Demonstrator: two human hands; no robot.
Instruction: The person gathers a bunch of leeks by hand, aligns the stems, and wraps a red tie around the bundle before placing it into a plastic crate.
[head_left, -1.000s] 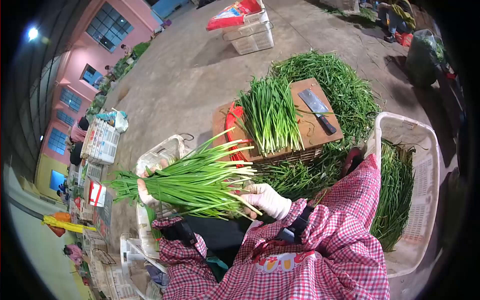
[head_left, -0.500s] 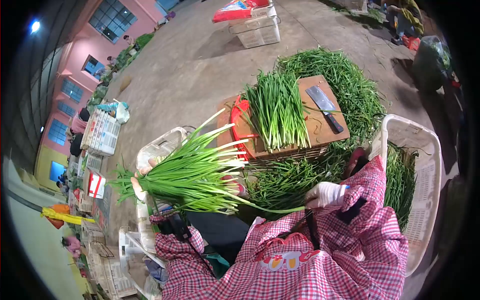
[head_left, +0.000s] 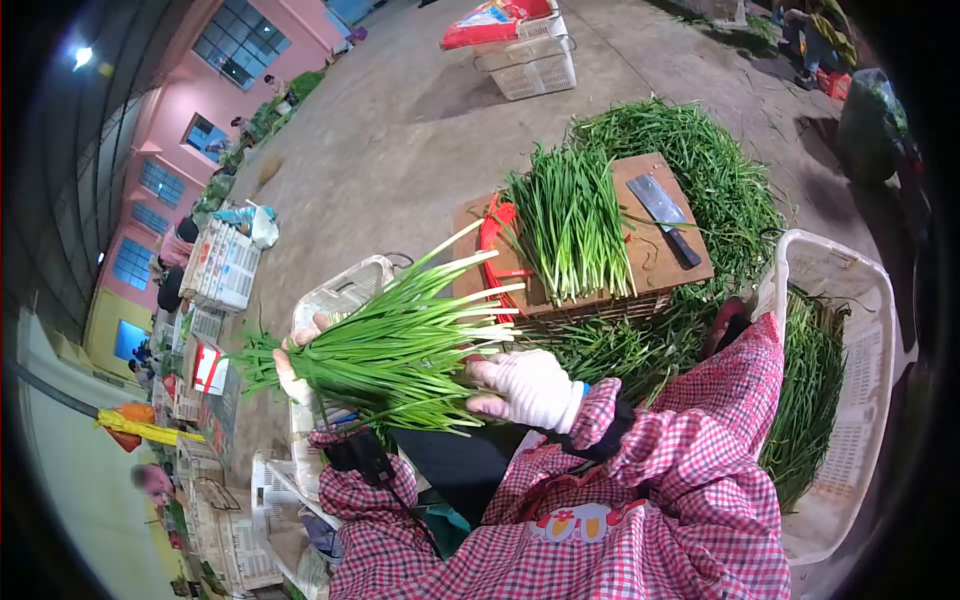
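Observation:
A large bunch of garlic chives (head_left: 400,345) lies sideways before me, its pale stem ends fanned to the right. My left hand (head_left: 295,360) is closed around the leafy end, mostly covered by leaves. At the lower stem ends, my right hand (head_left: 530,388), in a whitish glove, has its fingertips pinched on some stems; how many is hidden. Beyond them, a second pile of garlic chives (head_left: 575,230) rests on a wooden board (head_left: 655,265). A cleaver (head_left: 662,215) lies to its right and red ties (head_left: 492,245) to its left.
Loose greens (head_left: 690,160) are heaped behind and below the board. A white plastic crate (head_left: 870,370) with greens stands at right, another crate (head_left: 345,290) at left behind the bunch. Stacked crates (head_left: 220,265) and a crate with a red sack (head_left: 525,70) stand farther off.
My right hand has moved left from beside my body, where it held one long green stem, to the bunch's stem ends. My left hand keeps its hold.

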